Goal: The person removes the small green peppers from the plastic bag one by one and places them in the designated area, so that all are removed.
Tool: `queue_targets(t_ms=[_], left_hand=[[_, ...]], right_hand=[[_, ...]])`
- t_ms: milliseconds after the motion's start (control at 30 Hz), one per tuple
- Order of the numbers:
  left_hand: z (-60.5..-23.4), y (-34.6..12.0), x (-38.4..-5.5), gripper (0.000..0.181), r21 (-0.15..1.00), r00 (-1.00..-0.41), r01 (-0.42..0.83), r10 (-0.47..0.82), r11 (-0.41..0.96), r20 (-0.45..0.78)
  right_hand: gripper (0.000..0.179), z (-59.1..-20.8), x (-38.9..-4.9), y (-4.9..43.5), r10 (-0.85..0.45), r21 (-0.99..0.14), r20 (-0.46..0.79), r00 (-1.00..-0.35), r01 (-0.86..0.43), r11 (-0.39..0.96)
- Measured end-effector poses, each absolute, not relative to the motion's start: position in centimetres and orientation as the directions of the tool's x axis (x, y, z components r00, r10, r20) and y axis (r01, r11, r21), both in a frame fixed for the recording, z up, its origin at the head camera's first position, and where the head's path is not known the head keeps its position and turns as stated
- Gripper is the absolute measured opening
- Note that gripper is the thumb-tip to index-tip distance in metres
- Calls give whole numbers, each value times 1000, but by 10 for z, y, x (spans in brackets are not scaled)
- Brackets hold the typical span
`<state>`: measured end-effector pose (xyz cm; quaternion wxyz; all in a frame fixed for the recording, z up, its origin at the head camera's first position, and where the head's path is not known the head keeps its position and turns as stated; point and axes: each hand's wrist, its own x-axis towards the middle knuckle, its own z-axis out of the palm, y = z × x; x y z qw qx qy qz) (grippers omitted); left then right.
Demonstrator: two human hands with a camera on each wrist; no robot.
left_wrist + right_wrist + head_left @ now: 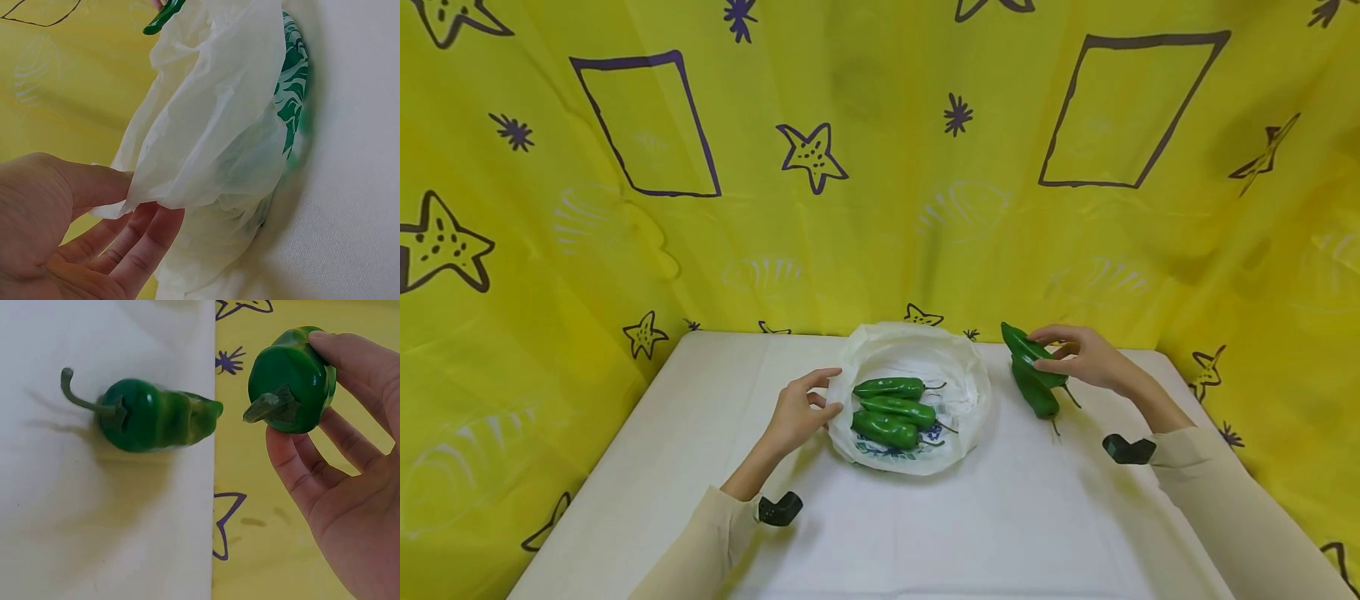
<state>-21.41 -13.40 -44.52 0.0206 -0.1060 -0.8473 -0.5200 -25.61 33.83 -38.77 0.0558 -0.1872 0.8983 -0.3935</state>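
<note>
A whitish plastic bag point(976, 417) with its rim rolled open stands at the middle of the table, three green peppers point(883, 429) lying side by side inside it. My left hand point(797, 412) pinches the bag's left edge; in the left wrist view thumb and fingers grip the thin plastic point(206, 112), which has a green print lower down. To the right of the bag, my right hand point(1086, 357) holds another green pepper point(281, 375) by its side between thumb and fingers, raised over the table. Below it a further green pepper point(137, 419) lies on the cloth, stem toward me.
A white cloth covers the table point(895, 533). Yellow curtain point(880, 250) with drawn stars and frames hangs close behind the table's far edge and along both sides. Dark devices point(780, 508) are worn at both wrists.
</note>
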Motion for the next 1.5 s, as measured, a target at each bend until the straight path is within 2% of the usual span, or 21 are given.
queue_targets(t_ms=[667,1500], left_hand=[[-444,-131,-215,55,883,-975,208,165,421,151],[-445,-131,-214,54,883,-975,207,165,422,150]], right_hand=[[56,-406,-246,369,-264,-728,0,-964,-181,661],[55,-448,-239,388,-192,-720,7,-981,-138,680]])
